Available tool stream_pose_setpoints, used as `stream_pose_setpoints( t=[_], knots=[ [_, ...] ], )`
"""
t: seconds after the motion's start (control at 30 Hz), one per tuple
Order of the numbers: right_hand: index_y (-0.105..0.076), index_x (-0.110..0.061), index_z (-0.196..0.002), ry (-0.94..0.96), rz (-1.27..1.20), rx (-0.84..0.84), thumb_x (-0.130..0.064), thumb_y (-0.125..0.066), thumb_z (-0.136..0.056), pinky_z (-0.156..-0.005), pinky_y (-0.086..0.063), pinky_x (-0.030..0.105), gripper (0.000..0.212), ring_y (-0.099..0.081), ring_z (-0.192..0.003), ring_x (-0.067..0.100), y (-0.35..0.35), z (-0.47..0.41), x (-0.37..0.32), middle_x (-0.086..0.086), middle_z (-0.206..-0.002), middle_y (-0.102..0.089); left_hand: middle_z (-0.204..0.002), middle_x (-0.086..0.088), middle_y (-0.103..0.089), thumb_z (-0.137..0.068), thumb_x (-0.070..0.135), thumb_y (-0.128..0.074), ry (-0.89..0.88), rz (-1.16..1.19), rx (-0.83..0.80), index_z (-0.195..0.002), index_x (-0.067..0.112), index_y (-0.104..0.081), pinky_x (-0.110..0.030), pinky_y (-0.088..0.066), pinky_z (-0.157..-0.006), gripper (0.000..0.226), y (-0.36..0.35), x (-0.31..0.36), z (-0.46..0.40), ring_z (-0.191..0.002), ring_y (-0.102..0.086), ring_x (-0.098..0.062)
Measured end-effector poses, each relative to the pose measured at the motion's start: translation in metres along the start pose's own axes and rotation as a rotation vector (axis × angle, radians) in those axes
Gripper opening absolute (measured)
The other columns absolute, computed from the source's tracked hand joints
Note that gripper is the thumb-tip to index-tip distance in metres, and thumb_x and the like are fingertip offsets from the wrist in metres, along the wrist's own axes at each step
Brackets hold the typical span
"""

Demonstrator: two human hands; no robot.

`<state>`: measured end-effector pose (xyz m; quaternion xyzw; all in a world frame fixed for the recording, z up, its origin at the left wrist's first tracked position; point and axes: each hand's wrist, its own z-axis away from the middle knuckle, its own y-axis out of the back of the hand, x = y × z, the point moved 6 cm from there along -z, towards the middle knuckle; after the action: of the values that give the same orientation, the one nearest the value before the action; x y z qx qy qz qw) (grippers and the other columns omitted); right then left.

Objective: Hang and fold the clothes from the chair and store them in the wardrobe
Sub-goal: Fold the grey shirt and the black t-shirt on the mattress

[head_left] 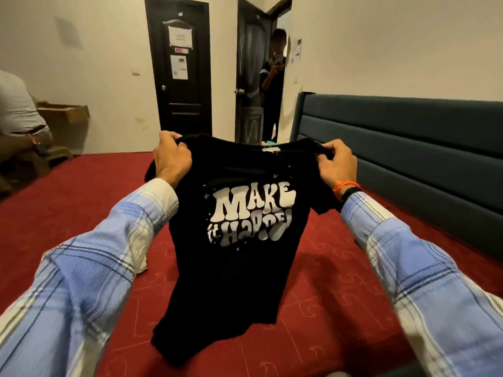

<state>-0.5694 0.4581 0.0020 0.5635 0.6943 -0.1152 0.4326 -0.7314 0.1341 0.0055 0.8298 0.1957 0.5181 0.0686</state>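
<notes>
While held up at the frame's centre, black T-shirt (pixel 239 213): collar toward the top, hem toward the bottom touching the red bedspread (pixel 326 281), long axis roughly vertical, white print facing the camera. Left hand (pixel 172 156) pinches one shoulder, right hand (pixel 337 161) the other. Dark headboard (pixel 408 137) at right.

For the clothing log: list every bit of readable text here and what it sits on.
"MAKE it HAPPE", last letters lost in a fold: white print on the black T-shirt held up by both hands.
Papers on the dark door: too blurred to read.
Sheets on the wall by the doorway: too small to read.
</notes>
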Motion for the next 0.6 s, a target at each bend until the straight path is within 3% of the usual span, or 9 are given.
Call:
stream_pose_setpoints(
  t=[0.17,0.33,0.47,0.6],
  knots=[
    [-0.065,-0.007,-0.106,0.043,0.070,0.044,-0.011,-0.059,-0.090,-0.075,-0.031,0.010,0.018,-0.061,-0.104,0.026,0.029,-0.027,-0.008,0.011,-0.109,-0.069,-0.120,-0.022,-0.060,-0.096,0.010,-0.047,-0.087,0.020,-0.025,-0.119,0.004,-0.053,-0.036,-0.040,-0.095,0.025,-0.017,0.031,-0.005,-0.114,-0.054,-0.038],
    [-0.065,-0.007,-0.106,0.035,0.107,0.094,-0.012,-0.059,-0.091,-0.077,-0.034,0.014,0.017,-0.062,-0.102,0.026,0.058,-0.037,0.008,0.011,-0.107,-0.069,-0.118,-0.020,-0.061,-0.097,0.009,-0.047,-0.198,0.031,-0.041,-0.118,0.003,-0.053,-0.037,-0.041,-0.094,0.023,-0.045,0.063,0.007,-0.111,-0.056,-0.035],
    [-0.066,-0.005,-0.105,0.103,0.087,0.169,-0.006,-0.057,-0.090,-0.078,-0.035,0.010,0.018,-0.063,-0.100,0.024,0.080,-0.041,0.015,0.010,-0.104,-0.070,-0.117,-0.020,-0.062,-0.097,0.011,-0.048,-0.230,0.074,0.080,-0.117,0.002,-0.054,-0.038,-0.041,-0.093,0.023,-0.057,0.081,0.011,-0.110,-0.057,-0.036],
    [-0.068,-0.006,-0.101,0.144,0.099,0.195,-0.004,-0.057,-0.088,-0.083,-0.043,0.018,0.017,-0.065,-0.095,0.023,0.098,-0.051,0.016,0.009,-0.099,-0.072,-0.111,-0.020,-0.066,-0.097,0.020,-0.052,-0.271,0.036,0.147,-0.113,0.007,-0.060,-0.041,-0.043,-0.089,0.022,-0.061,0.101,0.007,-0.105,-0.059,-0.039]
  ],
)
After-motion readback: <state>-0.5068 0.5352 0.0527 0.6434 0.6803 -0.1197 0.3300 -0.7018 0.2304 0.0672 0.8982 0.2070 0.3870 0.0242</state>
